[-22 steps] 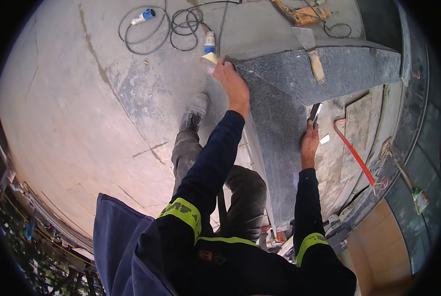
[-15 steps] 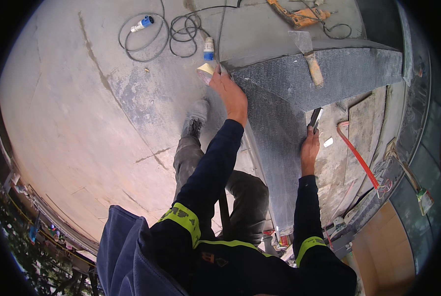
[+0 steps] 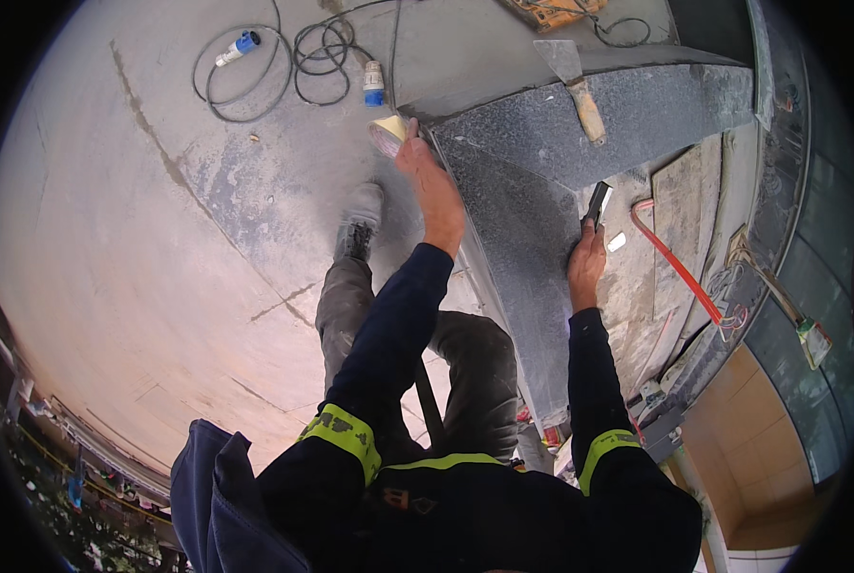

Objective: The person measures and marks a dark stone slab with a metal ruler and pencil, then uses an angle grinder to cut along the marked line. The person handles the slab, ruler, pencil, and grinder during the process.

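Observation:
A dark speckled granite slab stands on edge in front of me, under a second granite piece lying across its top. My left hand stretches along the slab's left edge, its fingers on a yellowish roll of tape at the upper corner. My right hand grips the slab's right edge and holds a small dark flat tool that points upward. Both arms are in dark sleeves with yellow-green bands.
A putty knife with a wooden handle lies on the upper granite piece. Coiled black cables with a blue plug lie on the concrete floor. A red hose runs along the right. My shoe stands left of the slab.
My left hand has slid along the slab's left edge toward its upper corner with the tape roll. My right hand stays on the right edge with the dark tool.

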The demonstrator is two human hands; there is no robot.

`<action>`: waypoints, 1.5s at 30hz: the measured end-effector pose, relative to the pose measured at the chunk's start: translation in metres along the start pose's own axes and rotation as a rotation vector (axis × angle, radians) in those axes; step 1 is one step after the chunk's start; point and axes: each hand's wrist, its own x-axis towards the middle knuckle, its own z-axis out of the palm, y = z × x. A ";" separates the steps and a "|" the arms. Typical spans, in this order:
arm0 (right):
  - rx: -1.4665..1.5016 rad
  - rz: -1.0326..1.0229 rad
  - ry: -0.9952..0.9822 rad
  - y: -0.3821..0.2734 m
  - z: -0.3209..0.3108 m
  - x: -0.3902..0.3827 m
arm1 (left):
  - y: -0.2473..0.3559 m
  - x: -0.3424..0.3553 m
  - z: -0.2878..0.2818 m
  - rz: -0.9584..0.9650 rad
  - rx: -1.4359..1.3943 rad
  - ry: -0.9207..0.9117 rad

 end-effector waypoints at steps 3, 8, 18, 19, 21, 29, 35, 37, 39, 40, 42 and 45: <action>-0.048 0.074 0.027 -0.001 0.001 -0.001 | -0.008 -0.019 -0.002 0.181 0.169 -0.070; -0.046 0.153 -0.051 -0.010 -0.003 0.001 | -0.012 -0.019 0.008 0.363 0.340 -0.016; 0.035 0.148 -0.029 -0.015 0.003 0.005 | -0.004 -0.017 0.010 0.299 0.268 -0.038; 0.046 0.149 -0.025 -0.015 0.003 0.005 | -0.002 -0.017 0.010 0.283 0.255 -0.042; 0.069 0.138 -0.025 -0.016 0.003 0.005 | 0.001 -0.017 0.011 0.293 0.282 -0.042; 0.081 0.112 0.046 -0.015 0.009 0.007 | -0.006 -0.016 0.012 0.367 0.333 -0.016; 0.019 0.155 0.064 -0.025 0.005 0.000 | 0.008 -0.001 -0.002 0.129 -0.089 -0.041; -0.146 0.233 0.054 -0.030 0.001 -0.004 | 0.019 0.011 -0.006 0.007 -0.151 0.038; -0.143 0.233 0.051 -0.036 -0.004 -0.008 | 0.025 0.021 0.013 0.202 0.092 -0.012; -0.129 0.245 0.054 -0.038 -0.007 -0.010 | 0.028 0.025 0.023 0.340 0.302 -0.065; -0.101 0.240 0.051 -0.042 -0.012 -0.011 | 0.030 0.020 0.035 0.344 0.308 -0.026; -0.056 0.253 0.019 -0.044 -0.018 -0.011 | 0.033 0.013 0.041 0.405 0.375 0.006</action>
